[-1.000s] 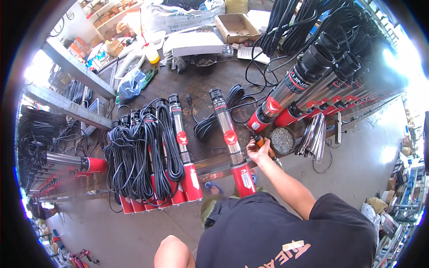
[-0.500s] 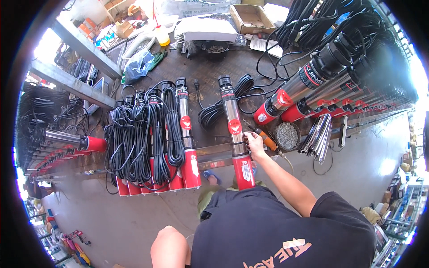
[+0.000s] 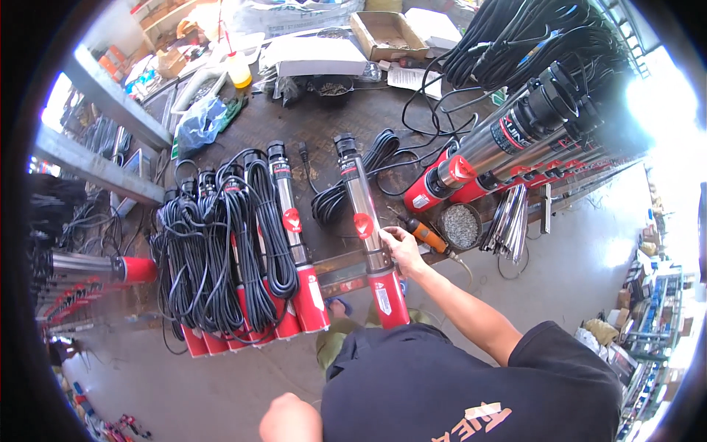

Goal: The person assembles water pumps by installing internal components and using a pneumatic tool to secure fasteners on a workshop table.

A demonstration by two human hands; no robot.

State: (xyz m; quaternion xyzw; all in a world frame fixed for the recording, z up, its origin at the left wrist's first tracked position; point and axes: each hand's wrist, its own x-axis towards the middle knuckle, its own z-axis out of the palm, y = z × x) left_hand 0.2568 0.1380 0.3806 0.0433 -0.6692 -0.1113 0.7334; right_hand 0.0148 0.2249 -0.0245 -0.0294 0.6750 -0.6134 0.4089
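A slim steel submersible pump (image 3: pixel 358 193) with a black top and a red lower sleeve (image 3: pixel 387 298) lies over the bench's front edge, its red end toward my body. My right hand (image 3: pixel 402 250) is at its right side, just above the red sleeve. The fingers are bent and pinched together against the steel; whether something small is between them is hidden. Beside the pump lies a coil of black cable (image 3: pixel 333 202). Of my left arm only a bent, bare part (image 3: pixel 292 420) shows at the lower edge; the left hand is out of sight.
Left are several pumps with bundled black cables (image 3: pixel 213 258). Right of my hand lie an orange power tool (image 3: pixel 428 236), a round bowl of small metal parts (image 3: pixel 460 225) and metal strips (image 3: pixel 507 221). Larger pumps (image 3: pixel 486 151) lean at the right; a cardboard box (image 3: pixel 389 35) stands behind.
The whole view has shifted, so the bench things sit further left. My right hand stays at nearly the same place on the pump. My left arm shows lower in the picture.
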